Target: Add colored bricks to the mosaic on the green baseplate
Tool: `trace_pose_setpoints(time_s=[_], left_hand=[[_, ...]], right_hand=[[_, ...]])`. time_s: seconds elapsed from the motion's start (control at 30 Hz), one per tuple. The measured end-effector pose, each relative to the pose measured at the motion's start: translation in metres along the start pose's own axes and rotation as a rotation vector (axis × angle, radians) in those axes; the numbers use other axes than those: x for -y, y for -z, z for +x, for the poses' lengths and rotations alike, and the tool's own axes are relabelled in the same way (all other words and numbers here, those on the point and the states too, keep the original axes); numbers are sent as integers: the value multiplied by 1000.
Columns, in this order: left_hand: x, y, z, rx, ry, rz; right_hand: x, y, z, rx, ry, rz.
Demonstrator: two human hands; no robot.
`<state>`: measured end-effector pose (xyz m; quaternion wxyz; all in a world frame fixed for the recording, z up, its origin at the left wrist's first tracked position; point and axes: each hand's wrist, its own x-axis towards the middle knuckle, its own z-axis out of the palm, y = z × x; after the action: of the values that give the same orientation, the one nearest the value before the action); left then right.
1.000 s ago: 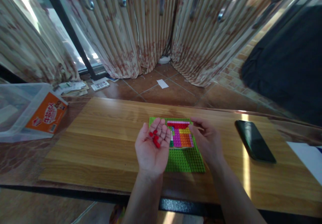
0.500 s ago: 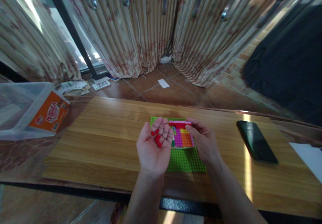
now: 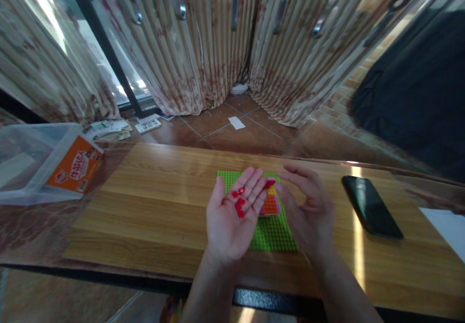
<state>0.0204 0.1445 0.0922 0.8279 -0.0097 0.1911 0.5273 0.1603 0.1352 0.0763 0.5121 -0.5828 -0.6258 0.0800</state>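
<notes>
Palm up, my left hand (image 3: 229, 231) carries several small red toy bricks (image 3: 239, 207) on its palm and the base of its fingers. The fingers are stretched out, covering part of the brick build behind. My right hand (image 3: 313, 211) is beside the build on its right, thumb and fingers apart, with nothing visible between them. Orange, yellow, pink and red pieces show on the brick build (image 3: 271, 207). It sits on a green studded baseplate (image 3: 278, 238) on the wooden table; its left part is hidden by my left hand.
A black phone (image 3: 371, 207) lies on the table to the right, with white paper (image 3: 445, 228) beyond it. To the left stands a clear plastic bin (image 3: 39, 136) with an orange label. Curtains (image 3: 218, 47) hang behind the table.
My right hand has let go of the build's right edge, shifted slightly right and spread its fingers. My left hand has moved right with the red bricks, covering more of the build.
</notes>
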Motion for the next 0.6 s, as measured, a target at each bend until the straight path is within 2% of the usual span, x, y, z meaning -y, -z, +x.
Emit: trace_pose_setpoints(time_s=[0.13, 0.27, 0.47, 0.6], left_hand=[[4, -3, -1, -35, 52, -16], [7, -4, -2, -18, 86, -35], [9, -5, -2, -12, 108, -53], [5, -2, 0, -25, 63, 3]], right_hand=[[24, 1, 2, 174, 191, -93], [25, -4, 1, 262, 244, -138], [24, -3, 0, 228, 195, -95], [14, 0, 2, 104, 85, -26]])
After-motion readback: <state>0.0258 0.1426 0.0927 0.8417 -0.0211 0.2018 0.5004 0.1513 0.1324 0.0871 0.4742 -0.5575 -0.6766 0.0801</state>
